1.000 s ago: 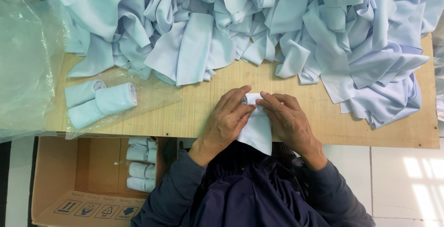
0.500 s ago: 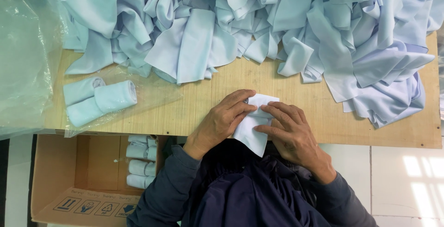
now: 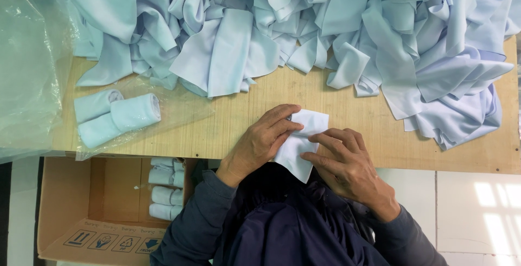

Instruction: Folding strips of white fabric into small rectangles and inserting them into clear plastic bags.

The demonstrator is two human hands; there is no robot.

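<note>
Both of my hands hold a small piece of white cloth (image 3: 302, 142) at the near edge of the wooden table (image 3: 239, 119). My left hand (image 3: 266, 138) grips its left side, fingers curled over the top corner. My right hand (image 3: 342, 160) presses its right side with the fingers spread along the fold. The cloth's lower corner hangs off the table edge over my dark blue jacket.
A big heap of pale blue fabric strips (image 3: 304, 27) covers the far half of the table. Two rolled cloths (image 3: 116, 115) lie on clear plastic film (image 3: 27, 65) at the left. A cardboard box (image 3: 87, 212) below the table holds several rolled cloths (image 3: 165, 187).
The white cloth has shifted up onto the table edge and been turned between my hands. My fingers have moved over its top and right side.
</note>
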